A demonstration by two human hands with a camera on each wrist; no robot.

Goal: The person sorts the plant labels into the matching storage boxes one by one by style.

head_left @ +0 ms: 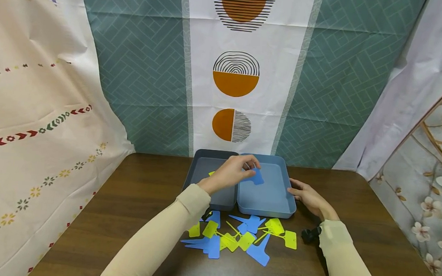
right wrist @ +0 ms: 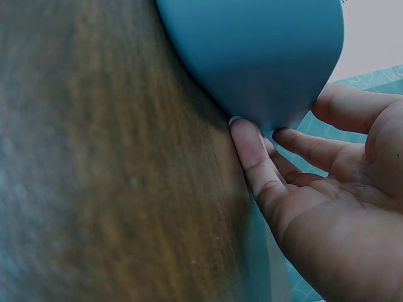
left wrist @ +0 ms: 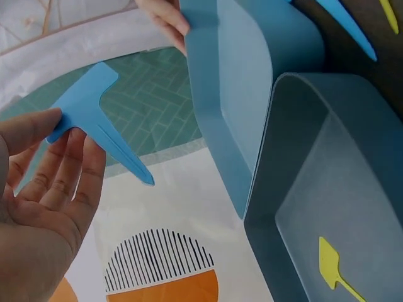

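Observation:
My left hand (head_left: 238, 169) (left wrist: 50, 182) pinches a blue T-shaped tag (head_left: 258, 177) (left wrist: 94, 107) between thumb and fingers, above the light blue tray (head_left: 265, 212) in the head view. In the left wrist view the tag's pointed stem hangs free of the fingers. My right hand (head_left: 309, 198) (right wrist: 315, 170) rests its fingertips against the outside of the light blue tray's right wall (right wrist: 264, 63), fingers fairly straight. A yellow tag (left wrist: 329, 263) lies in the dark grey tray (left wrist: 378, 182), which stands directly left of the light blue one.
Several yellow tags (head_left: 245, 241) and blue tags (head_left: 259, 254) lie loosely mixed on the wooden table (head_left: 147, 184) in front of the trays, some overlapping. A small black object (head_left: 310, 235) is beside my right wrist. Patterned cloths (head_left: 145, 62) hang behind and at both sides.

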